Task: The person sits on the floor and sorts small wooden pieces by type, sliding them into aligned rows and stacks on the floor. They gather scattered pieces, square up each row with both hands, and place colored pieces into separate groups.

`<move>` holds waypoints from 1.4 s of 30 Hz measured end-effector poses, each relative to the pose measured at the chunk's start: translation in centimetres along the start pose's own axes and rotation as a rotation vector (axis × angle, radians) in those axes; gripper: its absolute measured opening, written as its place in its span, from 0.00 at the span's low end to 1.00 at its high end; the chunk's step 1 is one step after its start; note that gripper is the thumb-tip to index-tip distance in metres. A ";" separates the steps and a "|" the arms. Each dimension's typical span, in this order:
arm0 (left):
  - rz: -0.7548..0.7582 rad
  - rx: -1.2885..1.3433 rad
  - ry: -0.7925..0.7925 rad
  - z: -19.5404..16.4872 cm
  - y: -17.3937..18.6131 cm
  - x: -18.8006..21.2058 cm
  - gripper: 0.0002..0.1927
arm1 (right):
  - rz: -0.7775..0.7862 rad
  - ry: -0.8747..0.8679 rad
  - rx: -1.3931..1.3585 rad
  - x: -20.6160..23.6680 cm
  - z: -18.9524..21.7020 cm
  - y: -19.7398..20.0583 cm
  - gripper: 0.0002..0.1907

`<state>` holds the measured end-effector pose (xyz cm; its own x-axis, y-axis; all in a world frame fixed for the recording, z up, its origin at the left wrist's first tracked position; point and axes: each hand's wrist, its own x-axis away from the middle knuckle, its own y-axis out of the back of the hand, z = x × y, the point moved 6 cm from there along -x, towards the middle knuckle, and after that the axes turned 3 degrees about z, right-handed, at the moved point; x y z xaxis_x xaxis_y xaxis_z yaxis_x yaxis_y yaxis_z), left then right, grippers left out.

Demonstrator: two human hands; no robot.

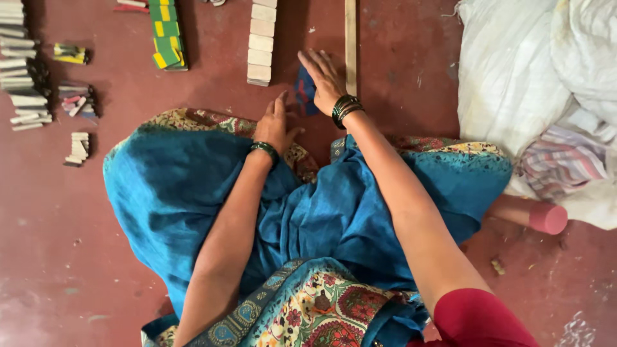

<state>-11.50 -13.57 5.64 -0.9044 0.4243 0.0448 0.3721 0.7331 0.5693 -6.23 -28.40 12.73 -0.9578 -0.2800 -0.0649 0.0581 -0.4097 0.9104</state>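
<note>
Hands work low over the red floor [58, 244], seen from the head camera looking straight down on a seated person wrapped in blue cloth [193, 193] with a patterned floral border. The right hand [324, 80] reaches forward with fingers spread wide and flat, palm down on a small dark blue and red piece [304, 90] that lies on the floor just ahead of the knees; dark bangles [345, 108] ring that wrist. The left hand [275, 125] rests just beside it, fingers loosely open and holding nothing, its fingertips near the same piece, a green bangle at the wrist.

Right beside the right hand a long wooden strip [350, 45] runs toward the far edge of the floor. To its left stands a row of pale wooden blocks [261, 42], then a row of green and yellow blocks [166, 35]. Along the left edge of the floor lie small heaps of sticks [22, 64] and short coloured pieces [77, 103]. White sacks [527, 71] and a striped cloth fill the right edge, with a pink roll [546, 217] just below them.
</note>
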 end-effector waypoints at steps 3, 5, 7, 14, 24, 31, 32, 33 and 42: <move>-0.007 -0.007 0.026 0.2 -0.1 -0.4 0.53 | 0.088 -0.052 -0.079 0.4 -1.3 -0.1 0.36; 0.006 -0.032 0.043 0.1 -0.3 -0.5 0.56 | 0.181 -0.192 -0.370 1.2 -3.1 0.1 0.37; 0.050 -0.004 0.090 -0.1 -0.5 -0.4 0.59 | 0.059 -0.103 -0.252 1.7 -3.7 1.6 0.36; 0.075 -0.267 -0.123 -3.4 -0.7 -0.6 0.64 | 0.117 -0.134 -0.184 3.0 -4.3 0.0 0.40; 0.288 -0.373 -0.021 -1.0 -3.0 -2.3 0.45 | 0.174 -0.214 -0.234 4.0 -4.5 -3.1 0.24; 0.172 -0.354 -0.059 -0.4 -4.5 -3.6 0.23 | 0.209 -0.235 -0.359 3.4 -4.4 -4.4 0.18; 0.180 -0.323 -0.048 -0.3 -4.3 -3.7 0.23 | 0.208 -0.231 -0.372 3.4 -4.4 -4.4 0.17; 0.205 -0.299 -0.027 -0.1 -4.1 -3.8 0.22 | 0.223 -0.243 -0.399 3.5 -4.5 -4.5 0.19; 0.183 -0.148 -0.058 -2.2 -0.3 -3.9 0.21 | 0.209 -0.406 -0.651 4.0 -8.2 -3.4 0.14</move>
<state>-8.53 -16.60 7.13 -0.8097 0.5759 0.1131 0.4899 0.5573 0.6704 -7.98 -35.27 6.03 -0.9293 -0.1199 0.3493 0.2807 -0.8439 0.4572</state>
